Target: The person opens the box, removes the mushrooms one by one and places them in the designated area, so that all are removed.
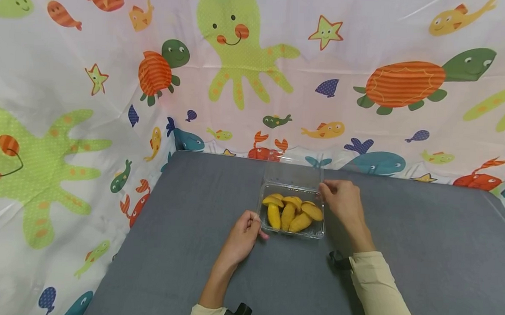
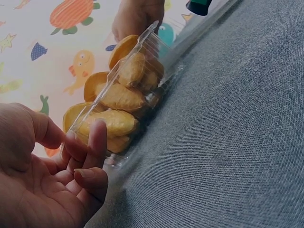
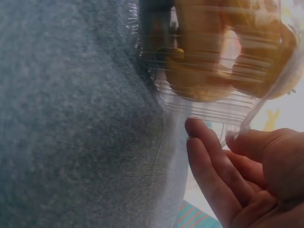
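Remotely, I see a sea-animal curtain behind the clear container, the gray tabletop beneath it, and its open lid at its far side. The left hand has fingers pinching the container's near-left rim; the right hand's fingers pinch its far-right edge. Yellow mushrooms lie inside it.

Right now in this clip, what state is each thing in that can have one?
Clear container: open.
Lid: tipped back, open.
Yellow mushrooms: uncovered, inside the container.
Left-hand grip: pinching the container's near left corner.
Right-hand grip: pinching clear plastic, far right corner.
Grey cloth: spread flat.
Printed curtain: hanging, creased.
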### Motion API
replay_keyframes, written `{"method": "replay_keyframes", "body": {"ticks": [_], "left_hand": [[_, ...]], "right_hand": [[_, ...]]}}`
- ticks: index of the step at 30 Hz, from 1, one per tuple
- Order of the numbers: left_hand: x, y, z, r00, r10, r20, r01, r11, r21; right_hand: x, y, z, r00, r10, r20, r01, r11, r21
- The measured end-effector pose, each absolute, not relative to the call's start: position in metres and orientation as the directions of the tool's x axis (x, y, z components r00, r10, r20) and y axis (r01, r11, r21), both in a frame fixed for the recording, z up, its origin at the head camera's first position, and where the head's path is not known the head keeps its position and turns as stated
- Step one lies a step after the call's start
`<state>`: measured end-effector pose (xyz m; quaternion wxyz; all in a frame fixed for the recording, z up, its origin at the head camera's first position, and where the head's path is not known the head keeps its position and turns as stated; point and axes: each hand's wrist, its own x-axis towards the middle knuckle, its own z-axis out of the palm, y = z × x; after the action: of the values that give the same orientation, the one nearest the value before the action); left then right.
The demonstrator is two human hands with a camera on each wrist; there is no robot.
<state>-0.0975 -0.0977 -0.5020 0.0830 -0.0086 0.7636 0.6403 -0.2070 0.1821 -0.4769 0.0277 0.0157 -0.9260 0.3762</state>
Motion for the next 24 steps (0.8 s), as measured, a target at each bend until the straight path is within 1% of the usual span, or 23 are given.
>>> {"method": "replay_keyframes", "body": {"ticks": [5,13,21,24], "left_hand": [[-0.0975,-0.0975,-0.5028,-0.986,0.093,-0.138,-0.12,0.173,0.978],[-0.094,-0.0976,-0.502,-0.987,0.086,-0.136,-0.125,0.13,0.984],[-0.0976,-0.0981,-0.4995,-0.988,0.085,-0.131,-0.118,0.143,0.983],[-0.0973,-0.0969,-0.5004,-0.988,0.08,-0.133,-0.121,0.139,0.983]], "right_hand": [[-0.2082,0.1829,-0.4753,-1.0,-0.012,0.028,-0.028,0.731,-0.682],[-0.208,0.1826,-0.4753,-0.998,-0.057,0.015,-0.052,0.752,-0.657],[-0.2094,0.1842,-0.4768,-0.994,-0.06,0.092,-0.105,0.771,-0.628],[-0.2078,0.187,-0.4778,-0.994,-0.064,0.094,-0.109,0.764,-0.635]]}}
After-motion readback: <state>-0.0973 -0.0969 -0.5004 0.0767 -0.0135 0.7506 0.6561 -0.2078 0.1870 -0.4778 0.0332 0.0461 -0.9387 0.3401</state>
